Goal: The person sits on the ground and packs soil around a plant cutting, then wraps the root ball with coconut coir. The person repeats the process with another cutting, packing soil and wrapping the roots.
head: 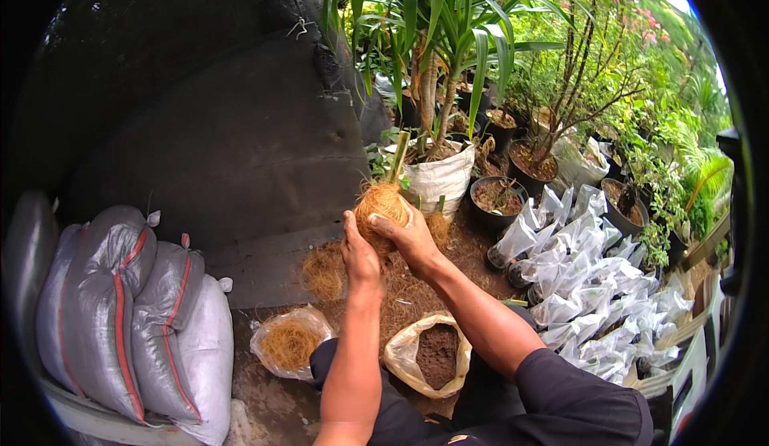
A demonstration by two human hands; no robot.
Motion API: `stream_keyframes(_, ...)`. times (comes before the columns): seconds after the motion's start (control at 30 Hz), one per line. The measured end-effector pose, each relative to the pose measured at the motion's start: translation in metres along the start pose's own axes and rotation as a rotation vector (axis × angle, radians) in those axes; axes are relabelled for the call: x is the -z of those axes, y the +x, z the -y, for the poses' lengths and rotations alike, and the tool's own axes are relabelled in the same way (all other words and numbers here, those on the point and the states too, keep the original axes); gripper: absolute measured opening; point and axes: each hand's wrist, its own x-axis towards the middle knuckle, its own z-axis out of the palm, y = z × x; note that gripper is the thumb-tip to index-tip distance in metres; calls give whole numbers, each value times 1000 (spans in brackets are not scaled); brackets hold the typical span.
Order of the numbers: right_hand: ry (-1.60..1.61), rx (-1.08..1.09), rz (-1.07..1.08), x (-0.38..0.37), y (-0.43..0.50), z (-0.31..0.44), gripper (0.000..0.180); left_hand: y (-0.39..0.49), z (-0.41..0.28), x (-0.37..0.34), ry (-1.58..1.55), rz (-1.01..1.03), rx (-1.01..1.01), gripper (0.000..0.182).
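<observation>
Between my two hands is a ball of coconut fibre with a green cut stem standing up out of its top, tilted slightly right. My left hand presses its palm and fingers against the left side of the ball. On the right side my right hand wraps around it, thumb across the front. Below my forearms, a clear plastic bag of loose coconut fibre lies to the left. A yellowish plastic bag of dark brown soil stands open between my legs.
Loose fibre lies on the ground; another fibre ball sits beyond my right hand. Grey woven sacks are stacked at left. Clear plastic-covered seedlings crowd the right. A large plant in a white sack and black pots stand ahead.
</observation>
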Motion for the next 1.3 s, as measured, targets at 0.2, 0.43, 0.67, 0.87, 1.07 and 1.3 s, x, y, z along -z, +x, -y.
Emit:
stream_keyframes(0.2, -90, 115, -109, 1, 0, 1, 39, -4, 14, -5, 559, -97, -394, 60)
stream_keyframes(0.43, 289, 15, -27, 5, 2, 0, 42, -5, 3, -4, 393, 20, -31, 68)
stream_keyframes(0.67, 109, 37, -140, -1, 7, -10, 45, -1, 3, -16, 552, -135, -383, 56)
stream_keyframes(0.87, 84, 72, -118, 0, 5, -3, 46, -1, 12, -9, 665, -46, -509, 61)
stream_keyframes(1.07, 240, 64, -4, 1, 5, 2, 39, 0, 10, -7, -35, 77, 10, 64)
stream_keyframes(1.3, 32, 134, -89, -2, 4, -6, 55, -6, 4, -15, 342, -62, -275, 61)
